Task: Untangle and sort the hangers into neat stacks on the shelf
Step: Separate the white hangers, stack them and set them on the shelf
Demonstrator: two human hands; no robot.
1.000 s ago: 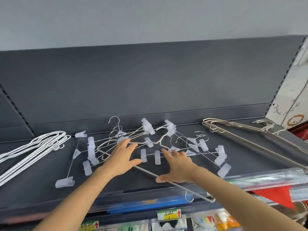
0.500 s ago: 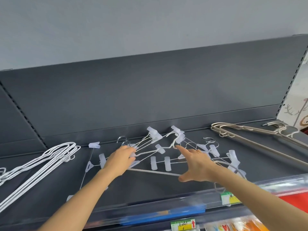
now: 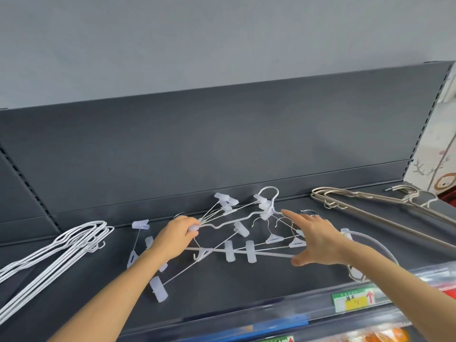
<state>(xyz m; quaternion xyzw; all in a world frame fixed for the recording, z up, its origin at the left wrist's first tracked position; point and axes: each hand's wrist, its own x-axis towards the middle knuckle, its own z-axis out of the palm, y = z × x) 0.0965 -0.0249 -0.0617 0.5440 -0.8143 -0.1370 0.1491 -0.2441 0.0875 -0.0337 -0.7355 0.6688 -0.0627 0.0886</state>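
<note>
Two of three hanger groups appear sorted; progress judged at a little past halfway, from the layout alone.

Nearest, on the front edge of the shelf (image 3: pixel 246 299), toward the right corner: a price label (image 3: pixel 352 298). Just behind that edge and across the middle of the shelf: the tangle of clip hangers (image 3: pixel 229 251), wires crossed, clips pointing several ways. Not yet separated, not yet stacked.

Over the tangle, to its left: left hand (image 3: pixel 176 239), fingers curled, pinching the shoulder end of a white hanger (image 3: pixel 246 216) raised off the pile; thin clip-hanger wires converge at the same grip, number held impossible to tell. To its right: right hand (image 3: pixel 318 245), spread wide, fingers straight, index extended toward the neck of that hanger, holding nothing.

Along the left edge: white wire hangers (image 3: pixel 74 240), nested in one stack. Toward the back right corner: beige hangers (image 3: pixel 357 199), nested likewise, well apart from the tangle.

Left to do, by estimate:
- Free the white hanger; probably add to the left stack.
- Separate the clip hangers one at a time.
- Lay them as a third stack mid-shelf.
</note>
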